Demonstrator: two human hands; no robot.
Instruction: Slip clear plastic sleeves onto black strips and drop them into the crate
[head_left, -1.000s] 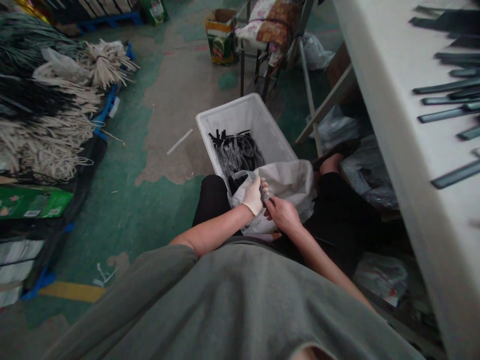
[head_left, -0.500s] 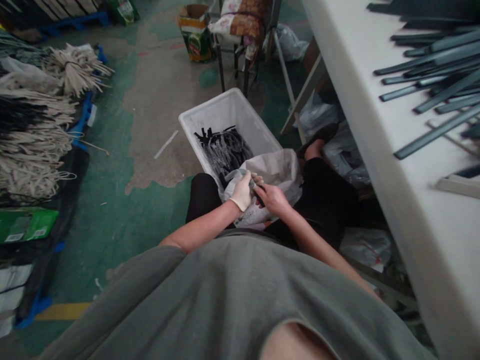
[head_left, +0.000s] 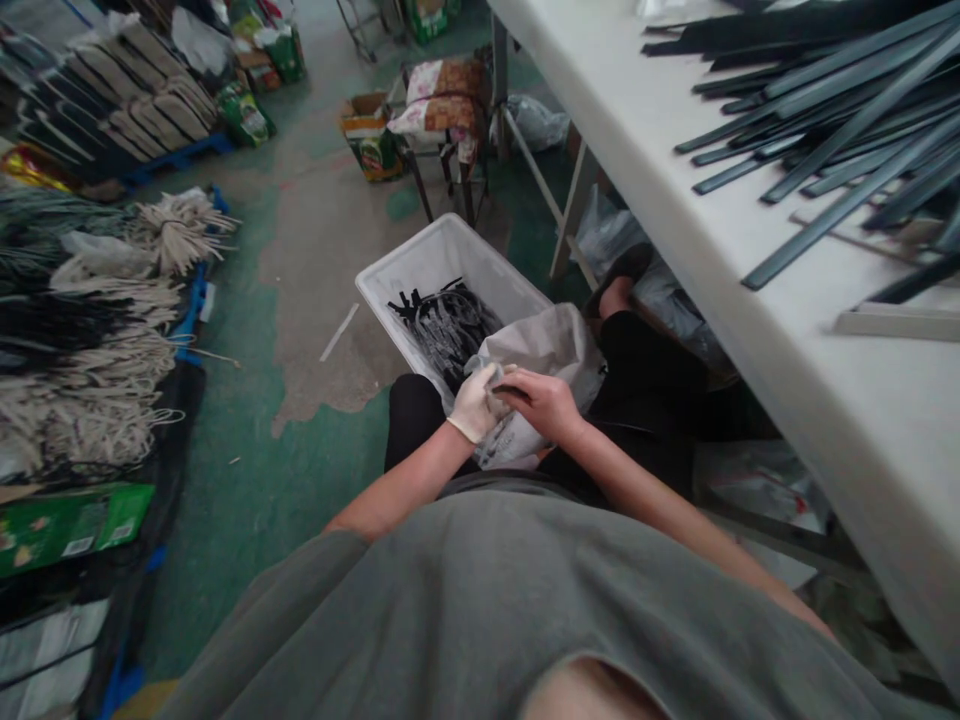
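No word or number is showing legibly. White label patches point(head_left: 77, 546) are standing on the green package point(head_left: 37, 528), blurred print point(head_left: 377, 158) is marking the cardboard box point(head_left: 357, 130), and illegible grey marks point(head_left: 516, 438) are running across the white bag point(head_left: 551, 338).

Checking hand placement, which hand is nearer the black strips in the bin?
Left: the gloved left hand is just below the strips in view; the right hand is farther right.

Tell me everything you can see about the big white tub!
The white tub is boxy, with rounded corners, a lip and an open top. It looks like plastic and seems to stand upright on the floor, before the person. Dark strips lie heaped inside; a pale bag covers its near end. I can't tell if the left knee touches it.
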